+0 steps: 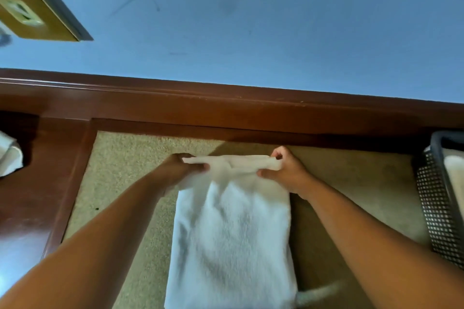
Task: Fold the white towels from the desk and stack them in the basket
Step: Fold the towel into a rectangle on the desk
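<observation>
A white towel (pixel 231 233) lies lengthwise on the beige pad of the desk (pixel 120 170), folded into a long strip. Its far edge is lifted off the pad. My left hand (pixel 180 168) pinches the far left corner and my right hand (pixel 286 170) pinches the far right corner. At the right edge stands a dark mesh basket (pixel 437 208) with a white folded towel (pixel 455 178) inside it. Another white towel (pixel 8 155) lies crumpled at the far left on the wooden desk.
The desk has a dark red wooden frame (pixel 226 110) along the back, against a blue wall (pixel 251 20). A wooden panel with a socket (pixel 27 10) hangs on the wall at upper left. Bare pad shows on both sides of the towel.
</observation>
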Motion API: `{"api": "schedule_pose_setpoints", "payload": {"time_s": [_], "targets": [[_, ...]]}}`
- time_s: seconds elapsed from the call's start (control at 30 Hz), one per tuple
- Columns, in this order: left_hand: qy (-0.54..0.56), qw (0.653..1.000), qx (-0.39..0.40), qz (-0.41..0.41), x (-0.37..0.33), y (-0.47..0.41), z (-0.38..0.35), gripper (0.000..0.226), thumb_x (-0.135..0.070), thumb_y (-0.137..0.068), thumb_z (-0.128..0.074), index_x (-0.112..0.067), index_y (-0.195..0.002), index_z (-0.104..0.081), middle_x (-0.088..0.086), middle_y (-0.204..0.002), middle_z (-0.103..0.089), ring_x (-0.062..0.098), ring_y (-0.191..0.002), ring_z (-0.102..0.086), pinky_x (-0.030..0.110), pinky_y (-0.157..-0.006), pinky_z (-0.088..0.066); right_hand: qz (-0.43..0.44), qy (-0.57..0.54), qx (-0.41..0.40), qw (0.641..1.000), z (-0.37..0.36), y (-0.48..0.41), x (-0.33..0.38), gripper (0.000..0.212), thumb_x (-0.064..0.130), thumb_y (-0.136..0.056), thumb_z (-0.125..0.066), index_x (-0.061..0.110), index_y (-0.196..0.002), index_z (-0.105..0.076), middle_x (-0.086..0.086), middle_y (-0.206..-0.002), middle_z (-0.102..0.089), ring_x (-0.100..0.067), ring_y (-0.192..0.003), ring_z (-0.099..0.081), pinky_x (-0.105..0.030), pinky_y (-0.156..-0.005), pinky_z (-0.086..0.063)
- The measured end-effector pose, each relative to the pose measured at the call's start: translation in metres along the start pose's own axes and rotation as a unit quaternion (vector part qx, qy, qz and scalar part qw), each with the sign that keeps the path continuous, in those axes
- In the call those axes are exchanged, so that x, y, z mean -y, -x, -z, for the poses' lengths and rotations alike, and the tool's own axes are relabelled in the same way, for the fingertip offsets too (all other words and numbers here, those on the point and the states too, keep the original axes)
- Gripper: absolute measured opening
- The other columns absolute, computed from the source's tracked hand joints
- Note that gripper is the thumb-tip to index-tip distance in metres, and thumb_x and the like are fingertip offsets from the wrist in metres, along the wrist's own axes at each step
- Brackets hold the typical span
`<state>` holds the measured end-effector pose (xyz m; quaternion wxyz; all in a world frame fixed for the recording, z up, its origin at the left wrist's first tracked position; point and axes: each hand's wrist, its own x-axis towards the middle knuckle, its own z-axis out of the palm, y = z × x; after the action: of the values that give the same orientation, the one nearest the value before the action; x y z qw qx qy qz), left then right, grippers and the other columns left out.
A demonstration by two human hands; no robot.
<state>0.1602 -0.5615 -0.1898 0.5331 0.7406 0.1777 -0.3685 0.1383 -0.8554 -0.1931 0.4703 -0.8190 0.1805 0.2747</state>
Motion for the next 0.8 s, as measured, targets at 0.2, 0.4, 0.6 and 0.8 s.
{"api": "schedule_pose_setpoints", "payload": {"time_s": [0.2, 0.4, 0.6, 0.8], "targets": [[0.037, 0.981, -0.022, -0.188, -0.036, 0.114, 0.015, 0.048, -0.045, -0.06, -0.09, -0.016, -0.093, -0.071, 0.008, -0.084, -0.073, 0.026, -0.072, -0.069, 0.035, -0.059, -0.056, 0.141, -0.018, -0.087, 0.986, 0.03, 0.115, 0.049, 0.072, 0.022, -0.068, -0.091, 0.037, -0.127, -0.053, 0.013, -0.119, -0.059, -0.008, -0.107, -0.061, -0.031, -0.085, -0.057], [-0.1, 0.88, -0.019, -0.463, -0.055, 0.253, 0.038, 0.027, -0.017, -0.079, -0.085, -0.017, -0.099, -0.067, 0.0, -0.088, -0.067, 0.013, -0.073, -0.06, 0.022, -0.063, -0.048, 0.387, 0.143, -0.199, 0.889, 0.042, 0.24, 0.074, 0.055, 0.02, -0.066, -0.082, 0.019, -0.119, -0.065, 0.007, -0.103, -0.059, -0.007, -0.09, -0.059, -0.014, -0.075, -0.046], [-0.264, 0.821, -0.086, -0.499, 0.065, 0.249, 0.025, 0.038, 0.0, -0.072, -0.07, -0.027, -0.098, -0.059, -0.008, -0.106, -0.058, 0.019, -0.094, -0.062, 0.031, -0.072, -0.05, 0.414, 0.303, -0.272, 0.814, -0.045, 0.252, -0.015, 0.062, 0.013, -0.058, -0.087, 0.018, -0.112, -0.057, -0.007, -0.101, -0.054, -0.028, -0.091, -0.053, -0.035, -0.073, -0.049], [-0.294, 0.943, -0.04, -0.149, 0.242, 0.211, -0.006, 0.079, -0.022, -0.081, -0.083, -0.046, -0.138, -0.034, -0.005, -0.136, -0.036, 0.009, -0.096, -0.063, 0.013, -0.079, -0.048, 0.102, 0.21, -0.08, 0.969, -0.143, 0.243, -0.13, 0.074, 0.041, -0.081, -0.075, 0.031, -0.144, -0.038, 0.01, -0.13, -0.034, -0.016, -0.116, -0.055, -0.034, -0.095, -0.051]]}}
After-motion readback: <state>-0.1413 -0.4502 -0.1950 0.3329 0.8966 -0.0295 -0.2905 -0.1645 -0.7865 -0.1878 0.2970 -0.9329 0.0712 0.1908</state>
